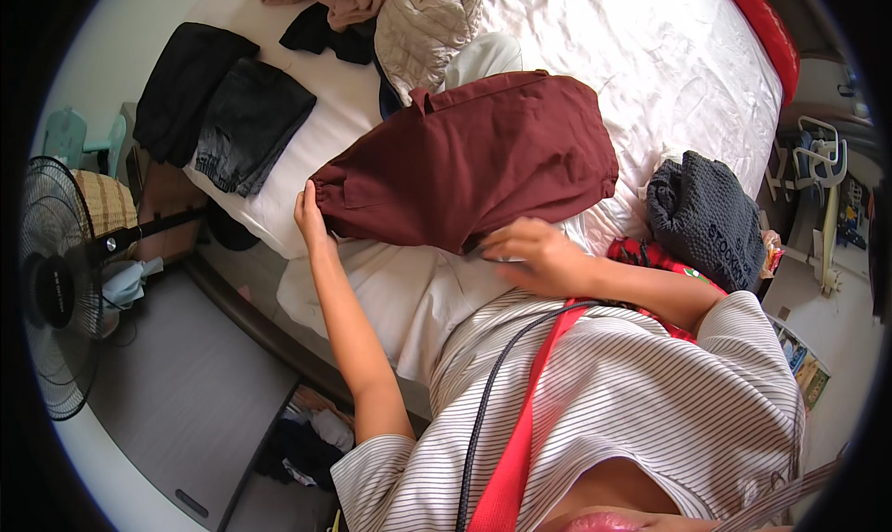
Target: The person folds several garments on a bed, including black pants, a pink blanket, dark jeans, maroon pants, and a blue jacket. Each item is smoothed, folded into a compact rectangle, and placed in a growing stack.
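Note:
Maroon trousers (474,155) lie spread on the white bedding in front of me, with a gathered elastic edge at the left and a fabric loop on the upper edge. My left hand (311,215) holds that gathered edge, its thumb on top and the other fingers partly hidden beneath. Blurred by motion, my right hand (540,253) is at the lower edge of the cloth with fingers apart. Whether its fingertips touch the fabric is unclear. Pale trousers (484,61) and a quilted cream garment (428,30) lie just beyond the maroon ones.
Folded black garments (254,124) rest on the bed's left side. A dark grey knit item (704,218) bearing writing sits at the right, above red-and-black checked cloth (631,253). A black fan (59,288) stands at far left. Below the bed edge, an open drawer (306,434) contains clothes.

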A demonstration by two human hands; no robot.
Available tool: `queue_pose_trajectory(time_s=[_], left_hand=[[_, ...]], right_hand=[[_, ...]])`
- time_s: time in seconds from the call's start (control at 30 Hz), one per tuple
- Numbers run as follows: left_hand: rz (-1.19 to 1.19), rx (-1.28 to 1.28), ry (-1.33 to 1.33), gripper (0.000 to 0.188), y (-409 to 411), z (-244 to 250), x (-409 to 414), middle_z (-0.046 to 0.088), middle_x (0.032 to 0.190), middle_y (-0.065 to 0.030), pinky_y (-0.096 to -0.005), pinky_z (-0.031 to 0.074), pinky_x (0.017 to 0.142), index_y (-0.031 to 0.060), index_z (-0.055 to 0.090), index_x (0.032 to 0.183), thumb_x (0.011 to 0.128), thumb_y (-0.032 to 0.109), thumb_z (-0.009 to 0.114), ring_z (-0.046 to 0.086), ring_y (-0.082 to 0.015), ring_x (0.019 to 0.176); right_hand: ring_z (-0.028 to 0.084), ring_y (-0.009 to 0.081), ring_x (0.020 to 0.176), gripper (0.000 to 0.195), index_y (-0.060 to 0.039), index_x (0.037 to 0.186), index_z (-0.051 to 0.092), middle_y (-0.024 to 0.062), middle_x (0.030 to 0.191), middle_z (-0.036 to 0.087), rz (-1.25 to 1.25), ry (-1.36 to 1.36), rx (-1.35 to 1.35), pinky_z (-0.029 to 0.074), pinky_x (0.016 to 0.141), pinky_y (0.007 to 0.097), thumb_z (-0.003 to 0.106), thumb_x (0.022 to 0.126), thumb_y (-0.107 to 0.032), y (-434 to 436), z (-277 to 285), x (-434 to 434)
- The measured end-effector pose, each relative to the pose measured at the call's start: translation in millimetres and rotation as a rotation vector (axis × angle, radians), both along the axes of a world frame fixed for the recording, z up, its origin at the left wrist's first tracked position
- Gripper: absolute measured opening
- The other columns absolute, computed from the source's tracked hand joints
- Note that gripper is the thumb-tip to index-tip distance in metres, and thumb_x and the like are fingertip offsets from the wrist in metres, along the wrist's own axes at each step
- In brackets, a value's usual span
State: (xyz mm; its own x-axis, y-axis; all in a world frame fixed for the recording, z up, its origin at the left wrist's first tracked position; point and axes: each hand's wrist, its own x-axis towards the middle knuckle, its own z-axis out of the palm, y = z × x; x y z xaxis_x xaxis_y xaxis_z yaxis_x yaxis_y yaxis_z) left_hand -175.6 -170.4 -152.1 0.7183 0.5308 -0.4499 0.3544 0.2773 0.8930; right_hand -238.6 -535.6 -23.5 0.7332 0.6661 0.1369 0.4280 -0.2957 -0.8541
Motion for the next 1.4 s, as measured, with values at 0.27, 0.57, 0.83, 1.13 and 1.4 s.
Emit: queue_pose_trajectory(time_s=[0.27,0.57,0.83,1.13,1.4], left_hand=[[-0.036,-0.063,0.048,0.045,11.2,-7.5,-8.8,0.061,0.105,-0.0068,-0.0313,0.045,0.087,0.0032,0.060,0.109,0.091,0.045,0.057,0.057,-0.0171,0.096],[-0.103,0.108,0.173,0.038,6.4,-13.2,-18.0,0.057,0.095,-0.0013,-0.0262,0.040,0.081,0.0026,0.061,0.101,0.093,0.040,0.056,0.048,-0.0114,0.086],[0.023,-0.135,-0.125,0.041,18.2,3.6,-26.1,0.059,0.114,-0.0103,-0.0337,0.044,0.090,0.0005,0.056,0.117,0.094,0.035,0.053,0.056,-0.0211,0.105],[0.005,-0.082,-0.154,0.035,22.9,27.7,-54.1,0.057,0.112,-0.0073,-0.0301,0.040,0.093,0.0004,0.058,0.111,0.095,0.031,0.055,0.053,-0.0168,0.102],[-0.078,-0.111,-0.031,0.047,14.2,29.1,-44.9,0.056,0.119,-0.0124,-0.0335,0.042,0.094,-0.0044,0.054,0.119,0.094,0.036,0.054,0.054,-0.0206,0.107]], right_hand=[[0.057,0.0302,0.100,0.034,-0.0015,0.112,0.057,0.0129,0.097,0.062,-0.953,-0.407,-0.330,0.045,0.088,0.0376,0.065,0.083,-0.017,-90.8,-36.3,65.4],[0.055,0.0118,0.066,0.034,0.0003,0.094,0.060,0.0055,0.073,0.061,-1.092,0.345,-0.198,0.046,0.063,0.0262,0.066,0.087,-0.032,-136.7,-58.8,71.3],[0.032,0.0046,0.055,0.025,-0.0046,0.083,0.052,-0.0039,0.058,0.040,-1.143,0.012,0.042,0.026,0.047,0.0245,0.060,0.093,-0.026,-131.9,-5.7,116.2],[0.031,0.0004,0.053,0.019,-0.0048,0.089,0.055,-0.0077,0.058,0.039,-1.066,-0.088,0.046,0.023,0.047,0.0198,0.054,0.097,-0.022,-139.9,13.7,128.0],[0.052,0.0135,0.072,0.033,0.0006,0.091,0.061,0.0068,0.078,0.059,-1.110,0.056,-0.216,0.042,0.067,0.0273,0.055,0.094,-0.031,-150.8,-52.9,102.6]])
